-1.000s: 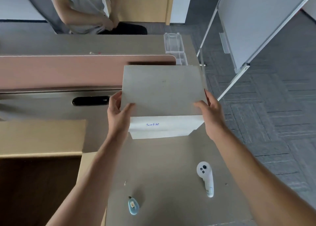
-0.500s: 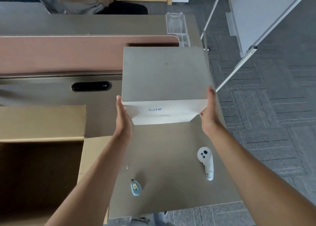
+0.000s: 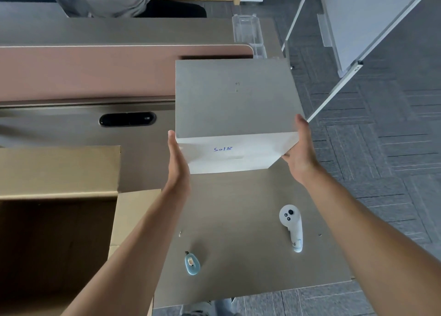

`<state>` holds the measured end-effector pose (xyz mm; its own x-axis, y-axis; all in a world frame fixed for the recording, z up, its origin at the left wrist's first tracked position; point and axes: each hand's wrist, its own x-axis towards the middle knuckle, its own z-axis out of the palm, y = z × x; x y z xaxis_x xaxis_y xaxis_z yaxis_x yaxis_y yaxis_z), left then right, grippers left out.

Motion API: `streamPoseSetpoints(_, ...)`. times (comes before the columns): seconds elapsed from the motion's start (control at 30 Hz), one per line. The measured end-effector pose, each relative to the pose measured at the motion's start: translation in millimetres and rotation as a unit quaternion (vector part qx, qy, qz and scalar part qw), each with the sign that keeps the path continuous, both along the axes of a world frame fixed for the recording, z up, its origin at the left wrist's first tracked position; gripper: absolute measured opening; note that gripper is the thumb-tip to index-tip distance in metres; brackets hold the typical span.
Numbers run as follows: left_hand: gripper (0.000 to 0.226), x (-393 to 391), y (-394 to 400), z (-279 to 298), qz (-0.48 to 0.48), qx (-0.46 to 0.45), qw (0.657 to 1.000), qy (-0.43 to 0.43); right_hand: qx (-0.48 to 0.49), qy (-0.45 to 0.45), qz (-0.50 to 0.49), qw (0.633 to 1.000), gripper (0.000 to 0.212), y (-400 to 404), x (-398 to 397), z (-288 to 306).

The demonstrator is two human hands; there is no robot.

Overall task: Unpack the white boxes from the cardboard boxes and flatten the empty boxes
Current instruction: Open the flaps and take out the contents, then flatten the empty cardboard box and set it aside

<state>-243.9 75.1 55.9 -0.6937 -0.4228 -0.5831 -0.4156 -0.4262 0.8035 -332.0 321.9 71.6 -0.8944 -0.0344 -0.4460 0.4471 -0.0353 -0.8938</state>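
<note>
A white box with blue handwriting on its near face is at the middle of the desk. My left hand presses flat against its left side, fingers straight. The right side is pressed by my right hand, thumb up along the box's corner and fingers hidden behind it. I cannot tell whether the box rests on the desk or hangs just above it. An open cardboard box stands at the left, its inside dark.
A light blue cutter and a white controller lie on the near desk. A pink divider runs behind the box, with a clear plastic tray and a seated person beyond. A whiteboard stands at right.
The white box has moved away from me along the desk. My left thumb came off its top and both hands now lie along its sides.
</note>
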Motion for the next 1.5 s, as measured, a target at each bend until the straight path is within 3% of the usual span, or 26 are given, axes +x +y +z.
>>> streamPoseSetpoints(0.13,0.072,-0.3,-0.7,-1.7,0.002,0.0,1.0,-0.011,0.001,-0.004,-0.002,1.0,0.061,0.1,-0.4,0.0)
streamPoseSetpoints(0.27,0.052,1.0,2.0,1.7,0.006,0.016,1.0,-0.019,0.005,-0.01,-0.014,1.0,0.057,-1.6,1.7,0.5)
streamPoseSetpoints(0.4,0.083,1.1,1.0,4.2,0.007,-0.002,1.0,-0.023,0.03,-0.013,-0.051,0.998,0.062,-8.0,4.4,7.6)
streamPoseSetpoints(0.47,0.092,0.5,-0.5,2.5,0.013,0.001,0.999,-0.037,0.052,-0.016,-0.076,0.996,0.076,-11.2,5.9,9.8)
streamPoseSetpoints(0.57,0.075,7.9,8.7,13.7,0.018,0.01,0.998,-0.064,0.09,-0.024,-0.123,0.988,0.094,-19.6,11.6,13.5)
streamPoseSetpoints(0.73,0.046,50.5,27.1,31.4,0.017,-0.024,0.998,-0.061,0.14,-0.001,-0.174,0.975,0.062,-38.0,70.0,4.9)
streamPoseSetpoints(0.83,0.045,91.5,26.8,36.5,0.032,-0.018,0.999,-0.013,0.167,-0.049,-0.092,0.981,0.054,-48.1,129.1,-14.1)
streamPoseSetpoints(0.97,0.046,152.3,24.9,55.5,0.047,0.0,0.999,0.011,0.099,-0.136,0.022,0.985,0.032,-69.5,201.3,-35.2)
streamPoseSetpoints(1.1,0.039,214.5,12.9,73.8,0.055,0.001,0.998,0.002,0.072,-0.156,0.112,0.979,0.03,-94.6,256.0,-31.2)
streamPoseSetpoints(1.27,0.032,273.8,-13.9,84.9,0.086,-0.051,0.995,-0.028,0.056,-0.154,0.144,0.976,0.031,-131.6,284.9,-17.9)
streamPoseSetpoints(1.5,0.029,319.1,-66.2,83.5,0.124,-0.054,0.99,-0.046,0.081,-0.134,0.182,0.971,0.038,-183.9,301.1,-3.9)
